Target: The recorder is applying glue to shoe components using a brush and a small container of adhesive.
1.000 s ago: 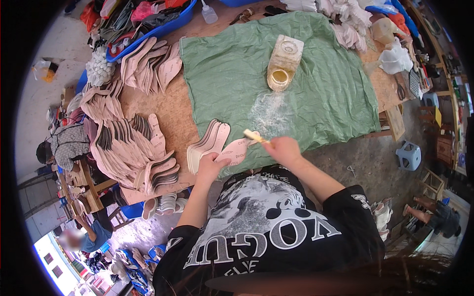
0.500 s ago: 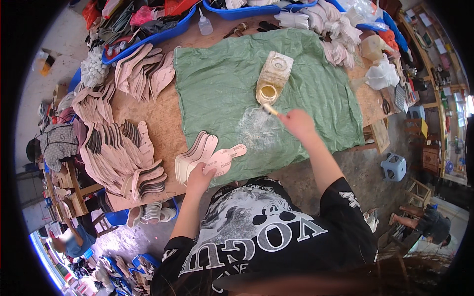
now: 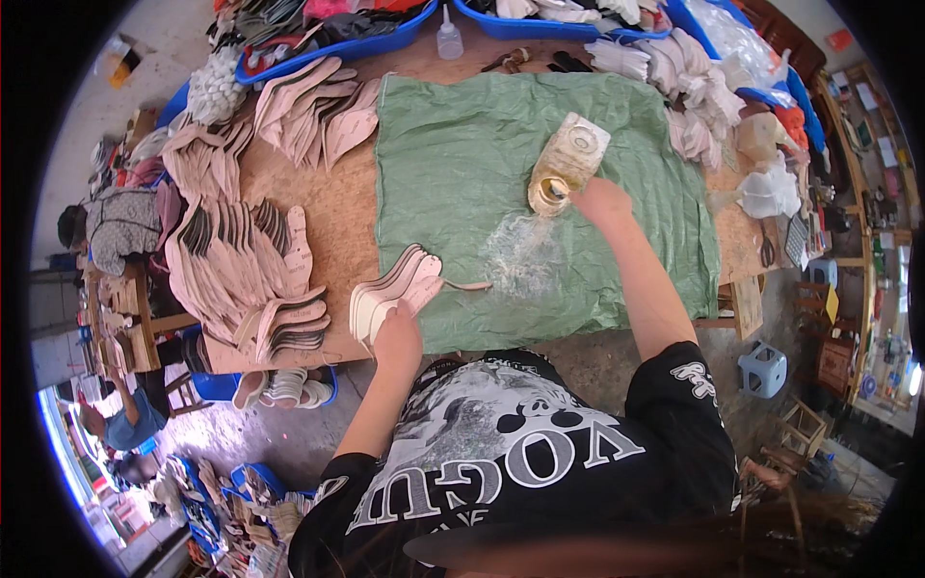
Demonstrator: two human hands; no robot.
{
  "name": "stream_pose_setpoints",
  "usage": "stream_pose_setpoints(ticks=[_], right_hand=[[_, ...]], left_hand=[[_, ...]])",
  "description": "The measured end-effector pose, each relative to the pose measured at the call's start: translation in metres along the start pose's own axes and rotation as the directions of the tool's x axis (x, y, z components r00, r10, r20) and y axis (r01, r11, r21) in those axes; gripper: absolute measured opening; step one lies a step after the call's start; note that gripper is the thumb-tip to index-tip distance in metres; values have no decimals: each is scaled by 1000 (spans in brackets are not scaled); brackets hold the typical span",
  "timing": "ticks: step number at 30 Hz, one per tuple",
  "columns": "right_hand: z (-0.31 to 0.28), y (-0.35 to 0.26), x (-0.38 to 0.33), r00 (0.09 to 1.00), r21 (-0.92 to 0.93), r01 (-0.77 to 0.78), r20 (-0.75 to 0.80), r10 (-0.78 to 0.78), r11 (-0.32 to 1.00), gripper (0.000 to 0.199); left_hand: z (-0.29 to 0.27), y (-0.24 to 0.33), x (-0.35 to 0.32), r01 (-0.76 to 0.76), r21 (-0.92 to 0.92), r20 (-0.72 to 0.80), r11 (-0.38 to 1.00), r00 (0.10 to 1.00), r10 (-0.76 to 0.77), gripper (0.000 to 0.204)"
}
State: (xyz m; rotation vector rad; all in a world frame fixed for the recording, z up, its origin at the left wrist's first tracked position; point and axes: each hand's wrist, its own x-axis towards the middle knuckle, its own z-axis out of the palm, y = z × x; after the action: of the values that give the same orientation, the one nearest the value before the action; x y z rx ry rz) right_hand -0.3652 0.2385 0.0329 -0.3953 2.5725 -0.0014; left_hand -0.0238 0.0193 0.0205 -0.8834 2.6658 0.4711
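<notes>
My right hand [image 3: 605, 204] is gripping a brush [image 3: 559, 192] in the jug [image 3: 580, 144] just left of its fingers, long axis slanting away rightward; my left hand [image 3: 397, 341] is pinching a sole [image 3: 468, 285]

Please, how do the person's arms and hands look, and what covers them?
The left hand and right hand are bare; the forearms are uncovered too. The short black sleeves end near the elbows and carry white printed markings.
</notes>
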Motion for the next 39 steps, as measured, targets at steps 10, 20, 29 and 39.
stream_pose_setpoints(ticks=[10, 20, 29, 39], right_hand=[[43, 15, -37, 989, 158, -14, -145, 37, 987, 51], [162, -84, -167, 940, 636, 241, 35, -339, 733, 56], [203, -72, -162, 934, 391, 356, -180, -309, 849, 50], [196, -79, -168, 977, 415, 210, -67, -201, 885, 48]], left_hand=[[-28, 23, 0, -116, -14, -35, 993, 993, 115, 39], [-19, 5, 22, -33, -648, 58, 761, 994, 92, 30], [-8, -16, 24, 67, -696, 132, 715, 991, 36, 25], [-5, -19, 23, 96, -715, 154, 693, 988, 21, 24]])
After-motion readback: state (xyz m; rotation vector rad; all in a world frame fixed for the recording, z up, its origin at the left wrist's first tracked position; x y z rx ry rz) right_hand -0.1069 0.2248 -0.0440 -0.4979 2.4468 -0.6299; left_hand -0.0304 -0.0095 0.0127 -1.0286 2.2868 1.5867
